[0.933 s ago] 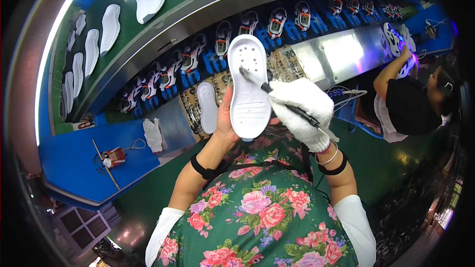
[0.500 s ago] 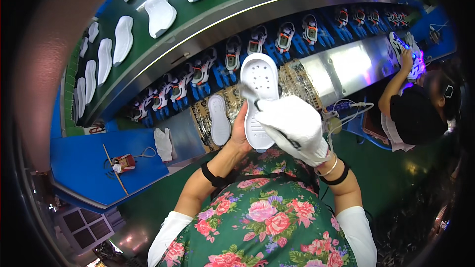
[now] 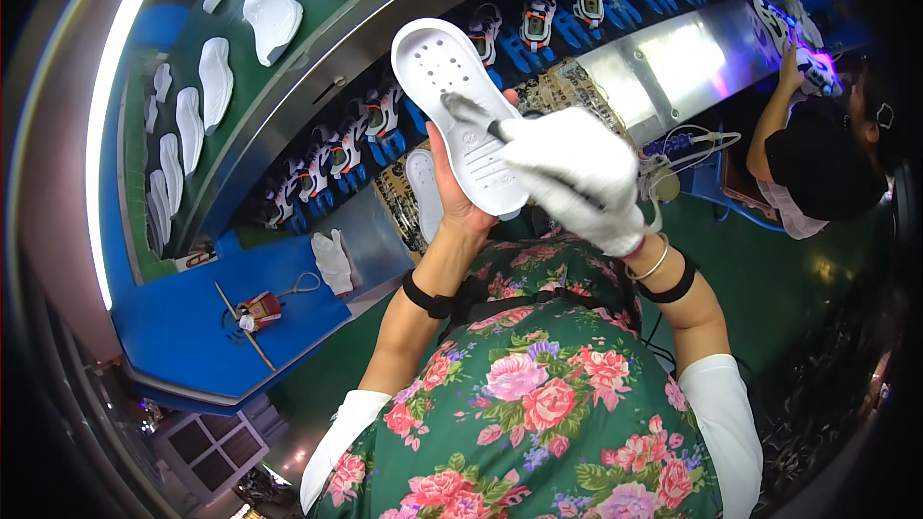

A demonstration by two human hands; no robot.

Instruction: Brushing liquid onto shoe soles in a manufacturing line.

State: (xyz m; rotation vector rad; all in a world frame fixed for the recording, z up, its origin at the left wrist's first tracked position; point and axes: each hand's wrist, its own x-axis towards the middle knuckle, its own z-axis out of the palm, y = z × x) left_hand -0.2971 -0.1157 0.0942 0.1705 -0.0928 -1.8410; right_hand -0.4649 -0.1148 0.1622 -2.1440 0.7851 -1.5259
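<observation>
A white shoe sole, inner face up with small holes and ridges, lies tilted in my bare left hand. That hand's thumb runs along one edge, and fingertips show at the other edge. My right hand wears a white knitted glove and is closed on a brush. The greyish bristles are at the middle of the sole, slightly blurred; whether they touch it I cannot tell. A second white sole lies just beyond my left hand on the tape-covered ledge, partly hidden by the first.
Upper shoes on blue holders line the far side. White soles lie on a green belt above. At left, a blue table bears a stick and a small container; a white glove lies beside it. A co-worker handles a shoe at right.
The held sole has risen and its far end has tilted left. The brush has moved along with it, and the whole view has shifted slightly.
</observation>
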